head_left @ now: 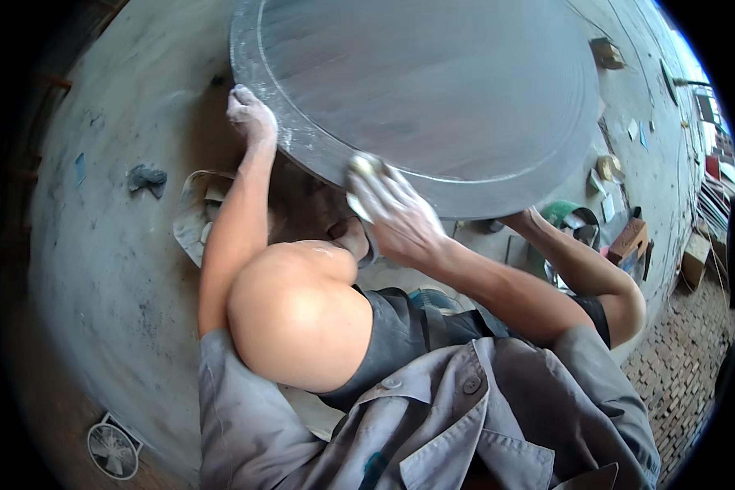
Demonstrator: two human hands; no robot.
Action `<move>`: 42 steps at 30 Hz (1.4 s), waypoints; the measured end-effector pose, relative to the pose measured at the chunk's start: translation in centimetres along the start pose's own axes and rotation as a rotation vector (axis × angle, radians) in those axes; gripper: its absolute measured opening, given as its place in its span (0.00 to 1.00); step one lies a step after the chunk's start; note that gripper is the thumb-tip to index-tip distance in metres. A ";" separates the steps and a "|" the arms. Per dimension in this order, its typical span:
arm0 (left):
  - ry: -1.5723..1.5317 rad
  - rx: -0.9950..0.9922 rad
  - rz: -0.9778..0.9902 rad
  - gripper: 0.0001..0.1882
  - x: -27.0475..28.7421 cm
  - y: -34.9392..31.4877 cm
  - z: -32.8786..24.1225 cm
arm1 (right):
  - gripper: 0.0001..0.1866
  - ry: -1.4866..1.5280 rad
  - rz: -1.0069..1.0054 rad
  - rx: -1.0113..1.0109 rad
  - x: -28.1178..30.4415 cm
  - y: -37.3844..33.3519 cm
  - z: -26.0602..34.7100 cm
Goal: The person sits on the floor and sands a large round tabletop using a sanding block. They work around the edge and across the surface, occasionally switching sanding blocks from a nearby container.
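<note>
Cool, bluish-white light was strongest near two o'clock, where the outer edge blew out to glare with a blue fringe. It left a soft sheen on the grey disc (pixel 433 90), whose surface detail looked smeary, and a pale highlight on the bare knee (pixel 290 310). Dark shadow pooled beneath the disc. The floor (pixel 131 278) bent toward the rim, dimming around nine o'clock, and black filled the corners.

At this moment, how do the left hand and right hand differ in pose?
The left hand is at the left rim of the grey disc, fingers bent; the right hand is at its near edge, fingers stretched forward. The right hand holds a small pale piece; no such piece shows in the left hand. Both look dusty white.
</note>
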State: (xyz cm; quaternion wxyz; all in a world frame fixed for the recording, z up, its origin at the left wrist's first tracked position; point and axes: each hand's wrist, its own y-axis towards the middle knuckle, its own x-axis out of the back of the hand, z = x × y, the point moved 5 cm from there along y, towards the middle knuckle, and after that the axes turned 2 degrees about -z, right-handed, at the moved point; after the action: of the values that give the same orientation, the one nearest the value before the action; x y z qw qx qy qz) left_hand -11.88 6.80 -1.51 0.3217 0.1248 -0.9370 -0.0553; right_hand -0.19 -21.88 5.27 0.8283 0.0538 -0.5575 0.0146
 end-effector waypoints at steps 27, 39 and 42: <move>0.016 -0.044 0.123 0.28 -1.5 0.4 1.3 | 0.30 -0.400 -0.265 -0.543 12.5 -19.6 -25.8; 0.056 -0.005 0.094 0.29 0.8 0.5 0.4 | 0.28 -0.383 -0.308 -0.508 13.7 -15.9 -31.9; 0.054 0.009 0.110 0.29 0.1 0.2 1.0 | 0.26 -0.346 -0.185 -0.587 15.4 -14.8 -38.4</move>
State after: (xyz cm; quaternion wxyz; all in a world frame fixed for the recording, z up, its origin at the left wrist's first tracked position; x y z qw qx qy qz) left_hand -12.63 7.04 -2.22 0.3488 0.0761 -0.9336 -0.0300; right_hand 42.32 -33.06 4.15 0.6994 -0.1347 -0.6628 -0.2310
